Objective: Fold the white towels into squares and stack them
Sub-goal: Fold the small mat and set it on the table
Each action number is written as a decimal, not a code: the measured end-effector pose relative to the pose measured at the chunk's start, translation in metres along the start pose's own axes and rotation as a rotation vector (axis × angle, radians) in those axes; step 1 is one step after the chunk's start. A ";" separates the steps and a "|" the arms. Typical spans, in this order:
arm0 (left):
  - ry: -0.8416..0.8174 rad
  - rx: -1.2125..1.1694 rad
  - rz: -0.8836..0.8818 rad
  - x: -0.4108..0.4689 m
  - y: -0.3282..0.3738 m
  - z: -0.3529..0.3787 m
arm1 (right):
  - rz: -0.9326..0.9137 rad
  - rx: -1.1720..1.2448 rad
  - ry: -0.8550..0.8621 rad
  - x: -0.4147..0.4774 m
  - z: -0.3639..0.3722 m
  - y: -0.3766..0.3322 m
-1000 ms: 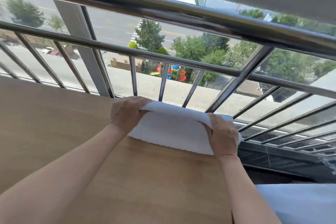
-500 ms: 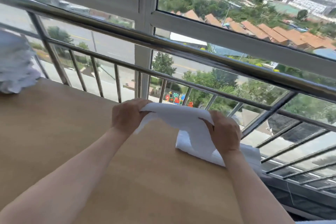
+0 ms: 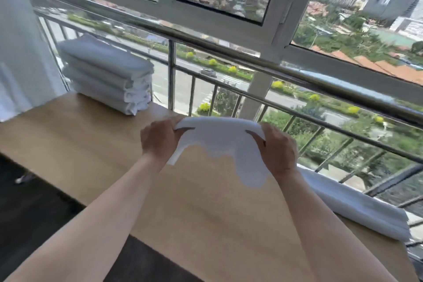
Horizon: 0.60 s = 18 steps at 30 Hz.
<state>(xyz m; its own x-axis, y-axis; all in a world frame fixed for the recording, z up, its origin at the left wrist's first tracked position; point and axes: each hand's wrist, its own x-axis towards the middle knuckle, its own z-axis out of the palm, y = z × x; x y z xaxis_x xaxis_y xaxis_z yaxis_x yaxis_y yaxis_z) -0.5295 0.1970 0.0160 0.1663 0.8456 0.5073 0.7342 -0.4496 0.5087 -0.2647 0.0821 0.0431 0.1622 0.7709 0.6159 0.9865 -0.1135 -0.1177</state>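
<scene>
We hold the towel (image 3: 219,135) above the table (image 3: 206,201), near its far edge. Left hand (image 3: 160,142) and right hand (image 3: 278,151) are apart, each pinching a top corner. It looks light and limp, sagging mid-span, so corners look like the best hold. The stack (image 3: 107,75) sits at the table's far-left corner.

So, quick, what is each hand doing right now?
Left hand: grips the left end of the limp white cloth towel.
Right hand: grips that towel's right end.

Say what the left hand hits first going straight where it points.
Beyond the white towel it grips, the left hand likely meets the railing bars past the table's far edge; depth is unclear. Towel stack lies left of it.
</scene>
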 end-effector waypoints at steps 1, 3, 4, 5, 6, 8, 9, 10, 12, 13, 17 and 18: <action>0.034 -0.003 -0.001 0.002 -0.014 -0.012 | -0.017 0.005 0.002 0.006 0.007 -0.017; 0.075 0.004 -0.006 0.007 -0.038 -0.034 | -0.038 0.024 -0.001 0.020 0.018 -0.049; 0.071 0.010 -0.015 0.010 -0.049 -0.044 | -0.043 0.040 -0.016 0.026 0.023 -0.063; 0.064 0.022 -0.025 0.012 -0.060 -0.052 | -0.044 0.050 -0.033 0.032 0.029 -0.077; 0.060 0.037 -0.033 0.015 -0.071 -0.059 | -0.041 0.053 -0.042 0.039 0.035 -0.090; 0.062 0.053 -0.050 0.022 -0.098 -0.070 | -0.042 0.078 -0.038 0.050 0.052 -0.115; 0.069 0.058 -0.056 0.029 -0.112 -0.075 | -0.048 0.097 -0.029 0.059 0.061 -0.128; 0.072 0.069 -0.061 0.041 -0.124 -0.081 | -0.045 0.107 -0.011 0.071 0.069 -0.142; 0.085 0.096 -0.052 0.067 -0.147 -0.090 | -0.033 0.148 0.049 0.099 0.084 -0.166; 0.107 0.110 -0.031 0.081 -0.158 -0.095 | -0.023 0.161 0.061 0.113 0.091 -0.177; 0.188 0.175 0.087 0.134 -0.206 -0.112 | 0.002 0.180 0.075 0.160 0.132 -0.217; 0.193 0.191 0.108 0.147 -0.221 -0.114 | 0.002 0.189 0.094 0.172 0.143 -0.228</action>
<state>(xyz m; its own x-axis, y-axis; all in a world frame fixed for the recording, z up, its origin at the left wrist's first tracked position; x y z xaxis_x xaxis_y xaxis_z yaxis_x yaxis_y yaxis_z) -0.7421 0.3880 0.0580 0.1356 0.7168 0.6840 0.8328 -0.4564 0.3132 -0.4648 0.3303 0.0652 0.1742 0.7077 0.6847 0.9662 0.0115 -0.2577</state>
